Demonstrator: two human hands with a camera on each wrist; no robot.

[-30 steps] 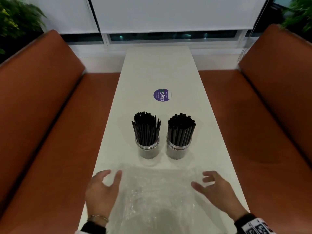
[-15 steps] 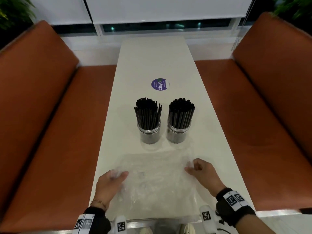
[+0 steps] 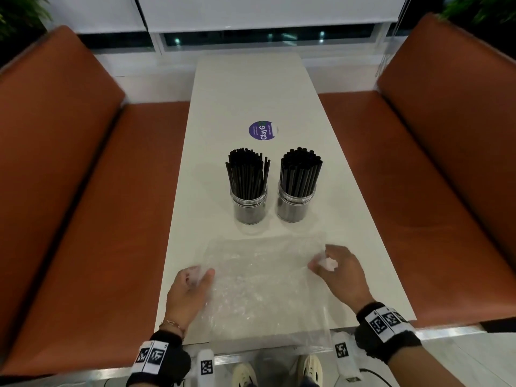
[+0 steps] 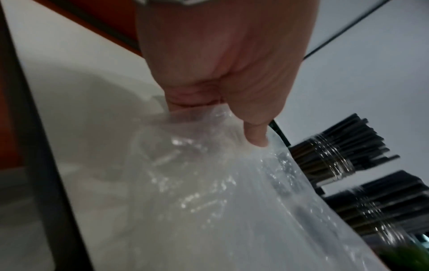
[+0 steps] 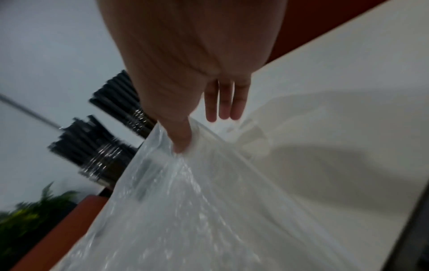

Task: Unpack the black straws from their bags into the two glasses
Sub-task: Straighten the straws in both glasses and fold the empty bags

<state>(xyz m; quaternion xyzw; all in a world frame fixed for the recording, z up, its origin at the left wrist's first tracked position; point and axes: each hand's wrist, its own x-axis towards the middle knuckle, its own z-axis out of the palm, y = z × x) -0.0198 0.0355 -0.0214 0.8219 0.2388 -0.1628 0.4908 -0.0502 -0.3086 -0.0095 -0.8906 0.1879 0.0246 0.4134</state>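
Two clear glasses stand side by side mid-table, the left glass (image 3: 249, 204) and the right glass (image 3: 293, 201), each packed with upright black straws (image 3: 247, 171). An empty clear plastic bag (image 3: 262, 280) lies spread on the near end of the white table (image 3: 251, 88). My left hand (image 3: 196, 277) pinches the bag's left edge between thumb and curled fingers; the left wrist view shows the bag (image 4: 209, 192) gathered under the thumb (image 4: 255, 135). My right hand (image 3: 325, 263) pinches the bag's right edge; the right wrist view shows the bag (image 5: 185, 201) held by the thumb (image 5: 181, 139), other fingers (image 5: 223, 102) straight.
Orange bench seats (image 3: 83, 219) (image 3: 418, 177) run along both sides of the narrow table. A round purple sticker (image 3: 262, 130) lies on the table beyond the glasses. Windows with white blinds close the far end. My shoes (image 3: 312, 367) show below the near table edge.
Both hands, open above the bag a second ago, have come down and taken hold of the bag's left and right edges. The head view has tilted down.
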